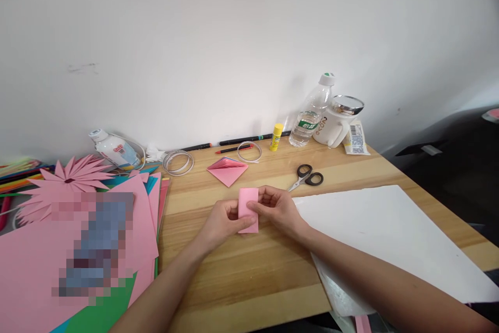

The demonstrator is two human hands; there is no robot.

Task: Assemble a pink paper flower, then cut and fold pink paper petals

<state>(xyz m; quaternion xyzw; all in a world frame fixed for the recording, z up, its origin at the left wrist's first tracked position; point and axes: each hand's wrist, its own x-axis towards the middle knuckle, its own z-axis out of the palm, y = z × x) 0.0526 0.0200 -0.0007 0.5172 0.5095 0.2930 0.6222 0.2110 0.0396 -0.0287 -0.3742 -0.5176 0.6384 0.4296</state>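
Observation:
A small folded pink paper stands upright above the wooden table, near its middle. My left hand pinches its left edge with thumb and fingers closed on it. My right hand grips the right edge, fingers curled round the paper. Just behind the hands lies a stack of folded pink diamond pieces.
Pink and coloured paper sheets and a pink paper flower cover the left. A large white sheet lies right. Scissors, tape rings, a glue stick, pens, a water bottle and a mug line the wall.

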